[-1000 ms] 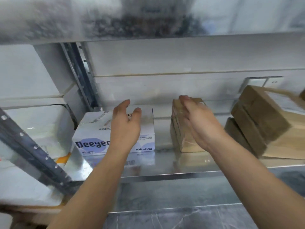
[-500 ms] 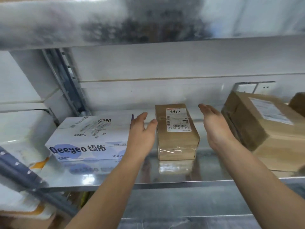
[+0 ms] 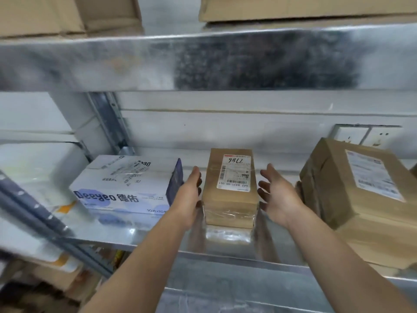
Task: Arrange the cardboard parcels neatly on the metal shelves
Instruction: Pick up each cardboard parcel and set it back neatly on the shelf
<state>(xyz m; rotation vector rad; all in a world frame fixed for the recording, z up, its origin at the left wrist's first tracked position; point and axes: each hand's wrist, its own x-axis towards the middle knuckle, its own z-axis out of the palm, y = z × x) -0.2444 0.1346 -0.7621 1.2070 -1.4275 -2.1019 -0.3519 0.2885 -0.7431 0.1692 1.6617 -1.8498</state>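
mid-frame now: a small brown parcel (image 3: 230, 190), lying flat on the metal shelf (image 3: 225, 251), label up, short end toward the camera. flanked on both sides. along its left edge, the left hand (image 3: 188, 199), fingers straight and together, laid against the parcel's side, touching or very nearly so; hard to call. on the right, the right hand (image 3: 277, 199), palm turned inward, fingers spread and relaxed, a little apart from the cardboard. gripping nothing on either side: open palms, not clamped on the box.

reads as squaring up rather than lifting, with palms used as guides to bring the sides parallel with the neighbours. label up, probably for reading codes at a glance.

left of frame, a white printed box (image 3: 126, 184), set fairly square to the shelf front, just beside the left hand. right of frame, a large brown parcel (image 3: 361, 188), angled and seeming to overhang the shelf lip, close behind the right wrist. by that tilt, probably next for straightening.

across the top of frame, an upper shelf (image 3: 203, 62) carrying more cardboard boxes (image 3: 293, 7). on the wall at right, white wall sockets (image 3: 361, 136).

worth watching: shiny steel under the parcel, so easy sliding, easy overshooting into the white box.
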